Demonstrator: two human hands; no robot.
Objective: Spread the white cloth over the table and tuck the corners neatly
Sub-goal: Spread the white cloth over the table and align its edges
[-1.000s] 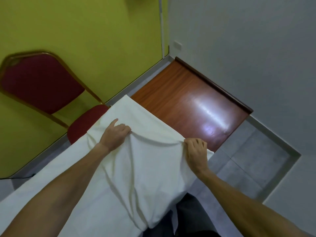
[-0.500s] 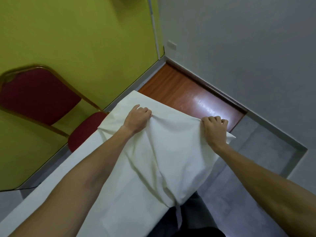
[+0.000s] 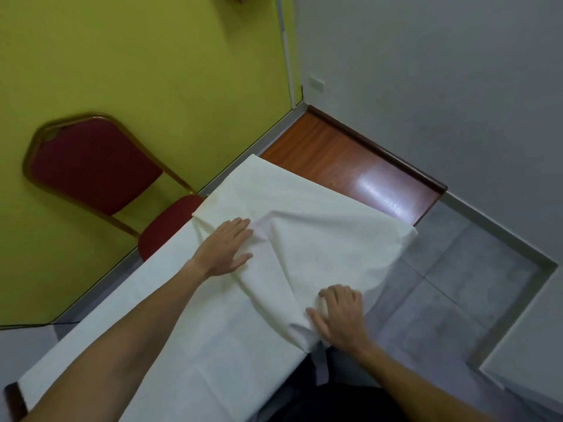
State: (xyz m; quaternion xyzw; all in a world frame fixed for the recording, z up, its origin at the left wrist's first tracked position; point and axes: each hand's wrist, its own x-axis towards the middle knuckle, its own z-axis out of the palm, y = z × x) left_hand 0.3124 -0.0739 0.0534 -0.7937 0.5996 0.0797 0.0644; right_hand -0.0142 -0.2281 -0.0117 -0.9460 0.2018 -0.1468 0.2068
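Note:
The white cloth point(image 3: 320, 236) covers most of the long brown wooden table point(image 3: 350, 166); only the table's far end shows bare and glossy. My left hand point(image 3: 225, 249) lies flat on the cloth with straight fingers, pressing it near the table's left side. My right hand point(image 3: 339, 315) rests on a raised fold of cloth at the near right edge, fingers bent over the fold, thumb out. A ridge of wrinkled cloth runs between the two hands. The cloth's right edge hangs over the table side.
A red-cushioned chair point(image 3: 91, 169) with a gold frame stands left of the table against the yellow-green wall point(image 3: 137, 56). Grey wall point(image 3: 441, 71) lies beyond the table's far end. Grey tiled floor point(image 3: 457, 284) is on the right.
Both hands let go of the cloth's far edge and drew back toward me. The left hand now lies flat; the right hand moved down to the near right edge. The cloth reaches farther along the table.

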